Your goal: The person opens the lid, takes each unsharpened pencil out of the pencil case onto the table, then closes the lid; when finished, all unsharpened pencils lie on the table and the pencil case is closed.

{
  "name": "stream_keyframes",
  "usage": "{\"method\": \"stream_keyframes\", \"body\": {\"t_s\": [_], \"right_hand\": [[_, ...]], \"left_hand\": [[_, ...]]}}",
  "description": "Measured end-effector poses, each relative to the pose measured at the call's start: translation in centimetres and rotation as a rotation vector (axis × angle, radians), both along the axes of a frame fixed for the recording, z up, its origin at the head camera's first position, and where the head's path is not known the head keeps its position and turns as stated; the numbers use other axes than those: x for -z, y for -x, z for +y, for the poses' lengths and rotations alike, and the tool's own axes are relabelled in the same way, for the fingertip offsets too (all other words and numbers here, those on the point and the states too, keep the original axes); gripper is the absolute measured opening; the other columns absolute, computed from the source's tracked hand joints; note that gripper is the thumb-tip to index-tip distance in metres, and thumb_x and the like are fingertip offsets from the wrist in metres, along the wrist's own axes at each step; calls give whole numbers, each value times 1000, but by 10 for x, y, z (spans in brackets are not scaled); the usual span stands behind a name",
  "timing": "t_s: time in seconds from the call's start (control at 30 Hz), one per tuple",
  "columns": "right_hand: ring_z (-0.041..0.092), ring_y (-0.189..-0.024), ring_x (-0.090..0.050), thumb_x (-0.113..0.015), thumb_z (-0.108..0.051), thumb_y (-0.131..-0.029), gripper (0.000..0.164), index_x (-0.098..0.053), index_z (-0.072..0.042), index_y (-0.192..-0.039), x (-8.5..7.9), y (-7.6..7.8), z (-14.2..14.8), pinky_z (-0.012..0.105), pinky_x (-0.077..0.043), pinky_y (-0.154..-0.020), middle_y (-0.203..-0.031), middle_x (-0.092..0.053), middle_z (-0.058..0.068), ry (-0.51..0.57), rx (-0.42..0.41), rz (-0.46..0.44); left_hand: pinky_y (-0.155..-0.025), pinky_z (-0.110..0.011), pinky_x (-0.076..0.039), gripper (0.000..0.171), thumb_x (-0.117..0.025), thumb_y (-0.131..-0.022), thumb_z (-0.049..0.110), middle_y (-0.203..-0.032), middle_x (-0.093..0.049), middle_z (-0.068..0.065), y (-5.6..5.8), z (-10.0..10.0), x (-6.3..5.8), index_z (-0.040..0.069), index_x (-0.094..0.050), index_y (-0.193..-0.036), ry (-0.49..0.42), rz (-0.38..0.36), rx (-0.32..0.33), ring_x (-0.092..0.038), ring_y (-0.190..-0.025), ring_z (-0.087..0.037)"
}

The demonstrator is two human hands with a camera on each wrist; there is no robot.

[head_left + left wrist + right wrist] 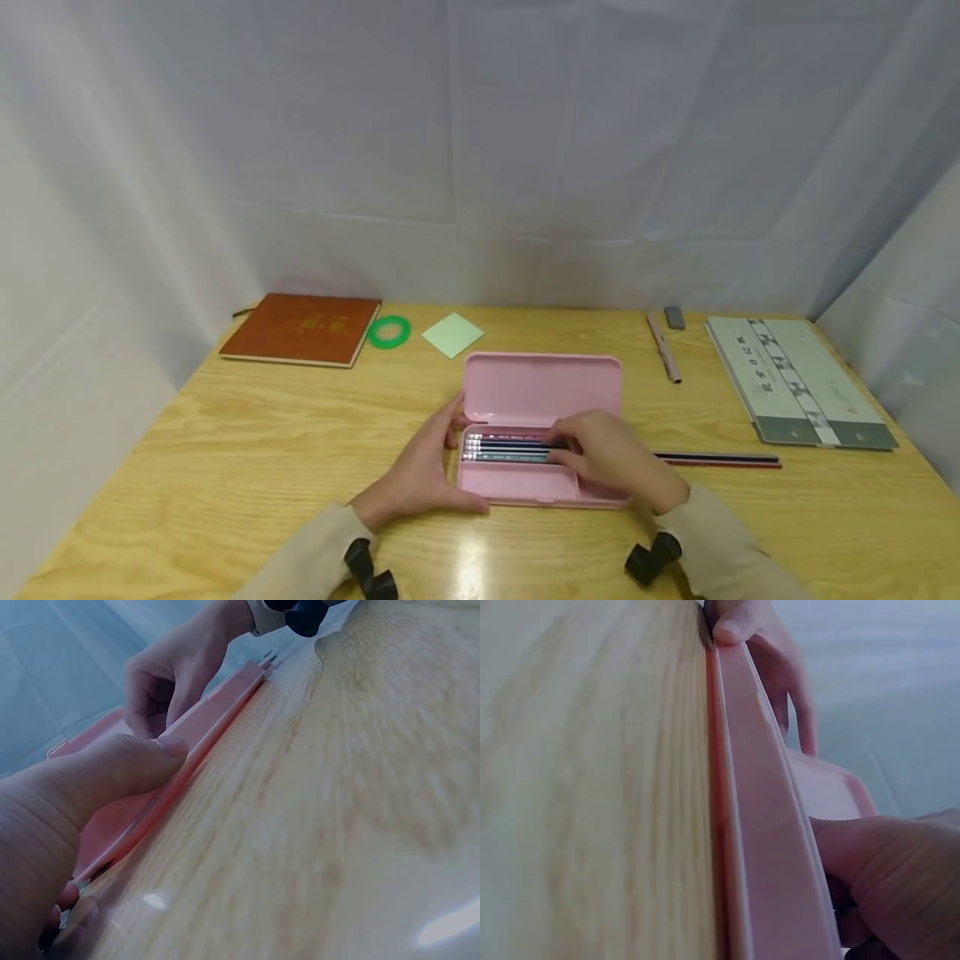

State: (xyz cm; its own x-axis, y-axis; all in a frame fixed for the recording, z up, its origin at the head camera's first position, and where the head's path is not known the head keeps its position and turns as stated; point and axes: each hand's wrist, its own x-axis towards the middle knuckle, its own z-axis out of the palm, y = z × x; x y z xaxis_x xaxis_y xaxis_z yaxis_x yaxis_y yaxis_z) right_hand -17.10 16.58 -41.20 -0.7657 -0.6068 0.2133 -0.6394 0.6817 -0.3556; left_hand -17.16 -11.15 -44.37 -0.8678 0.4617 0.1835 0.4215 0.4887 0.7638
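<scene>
A pink pencil case (543, 387) lies with its lid folded back on the wooden table. Several pencils (510, 457) lie side by side in its rear compartment, pale ends to the left. My left hand (423, 467) holds the case's left end, thumb along the front edge and fingers at the side; the thumb (142, 761) shows against the pink wall in the left wrist view. Over the case, my right hand (611, 454) reaches in with curled fingers and pinches a dark pencil; the pinch is partly hidden. In the right wrist view the case wall (769, 795) hides the pencils.
More pencils (720, 459) lie right of the case. Behind are a brown notebook (303, 329), green tape roll (388, 343), pale green sticky notes (453, 335), a pink pen (663, 348) and a grey eraser (674, 317). A grey-green book (798, 379) lies far right.
</scene>
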Motion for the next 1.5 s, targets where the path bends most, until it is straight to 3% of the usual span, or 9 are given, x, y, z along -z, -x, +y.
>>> {"method": "stream_keyframes", "body": {"t_s": [0.17,0.37,0.53,0.6,0.8,1.03,1.3,1.4,1.5], "right_hand": [[-1,-62,-49,-73,-19,-85,5,-73,-15,-87,-3,-4,-5,22,-43,-59,-75,-68,-8,-57,-9,9],[3,-63,-55,-72,-18,-85,6,-68,-14,-82,-10,-5,-14,26,-48,-62,-73,-66,-6,-155,8,23],[8,-55,-53,-67,-12,-86,15,-62,-12,-73,-9,-9,-21,28,-47,-55,-63,-60,-4,-252,8,161],[7,-52,-48,-66,-10,-86,16,-59,-12,-72,-7,-10,-21,26,-44,-52,-61,-57,-4,-243,20,178],[1,-58,-42,-63,-11,-90,5,-60,-10,-86,-12,-8,-9,19,-41,-55,-69,-56,-6,-99,34,47],[-4,-51,-34,-67,-10,-89,3,-65,-10,-92,-19,-19,54,19,-34,-48,-60,-45,-14,79,114,-19],[-7,-51,-30,-70,0,-83,19,-63,-18,-86,11,-58,164,18,-31,-46,-59,-38,-19,132,237,15],[-7,-51,-30,-69,2,-83,21,-62,-18,-86,19,-64,181,18,-30,-46,-59,-38,-19,136,246,4],[-6,-51,-30,-68,0,-85,20,-62,-18,-87,21,-62,181,18,-30,-46,-59,-37,-19,134,259,-15]], "left_hand": [[-82,-25,-41,139,-95,-44,41,-122,-54,4,0,-1,0,14,-15,-155,-2,17,10,-43,-92,-12],[-82,-26,-41,138,-95,-45,41,-121,-55,2,0,-1,0,14,-16,-155,-5,22,8,-43,-92,-13],[-83,-26,-41,138,-95,-44,39,-122,-54,6,1,0,0,17,-16,-155,-2,2,-3,-44,-93,-12],[-82,-26,-42,138,-95,-44,39,-121,-54,6,0,1,0,16,-17,-155,-4,4,-2,-44,-93,-12],[-82,-26,-42,139,-95,-43,40,-122,-54,5,0,2,1,15,-16,-155,-2,8,3,-43,-93,-13],[-81,-25,-42,139,-95,-42,41,-122,-55,5,-1,3,1,14,-17,-154,3,26,5,-44,-92,-13],[-81,-25,-42,139,-95,-42,41,-123,-55,5,-1,1,1,14,-17,-154,25,27,-10,-44,-92,-12],[-81,-25,-42,140,-95,-42,42,-123,-55,5,0,1,1,14,-17,-154,29,27,-13,-43,-92,-12],[-81,-25,-42,140,-95,-42,43,-122,-55,4,-1,1,1,13,-17,-154,23,28,-11,-43,-92,-12]]}}
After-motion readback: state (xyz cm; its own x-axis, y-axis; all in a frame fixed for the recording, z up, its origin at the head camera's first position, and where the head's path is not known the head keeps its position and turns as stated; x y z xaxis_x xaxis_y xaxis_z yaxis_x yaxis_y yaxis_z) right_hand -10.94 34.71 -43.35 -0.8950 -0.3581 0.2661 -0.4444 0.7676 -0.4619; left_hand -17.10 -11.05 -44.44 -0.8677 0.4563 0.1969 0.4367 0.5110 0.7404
